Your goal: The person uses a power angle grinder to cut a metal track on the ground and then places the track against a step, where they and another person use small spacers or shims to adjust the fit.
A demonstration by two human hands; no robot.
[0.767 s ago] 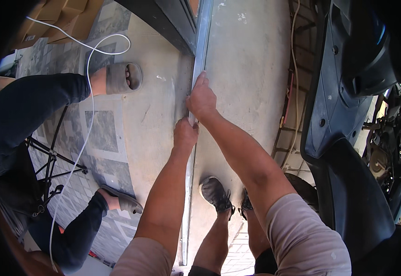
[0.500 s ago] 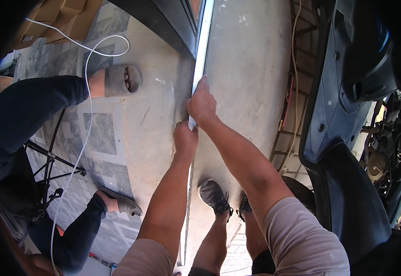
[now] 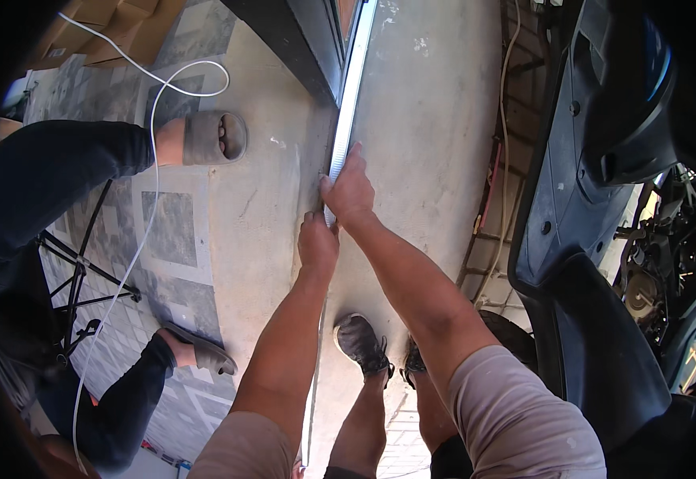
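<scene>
A long, narrow, pale metallic strip (image 3: 352, 92) with fine cross ridges runs from the top of the view down to my hands, past the edge of a dark frame. My right hand (image 3: 351, 190) is closed around it, thumb on its left side and fingers along its right. Just nearer to me, my left hand (image 3: 317, 241) closes on the strip's near part, knuckles up. A short ridged piece shows between the two hands. My fingertips underneath are hidden.
A dark frame (image 3: 304, 48) stands beside the strip. At left sits another person in dark trousers (image 3: 68, 168) and sandals, near a white cable (image 3: 154, 191), black folding legs (image 3: 84, 263) and cardboard boxes (image 3: 124, 36). A motorbike (image 3: 571, 207) stands close at right. My shoes (image 3: 361, 343) rest on concrete.
The whole view has shifted slightly. Both hands keep their hold on the strip, the right one a little closer to the left one.
</scene>
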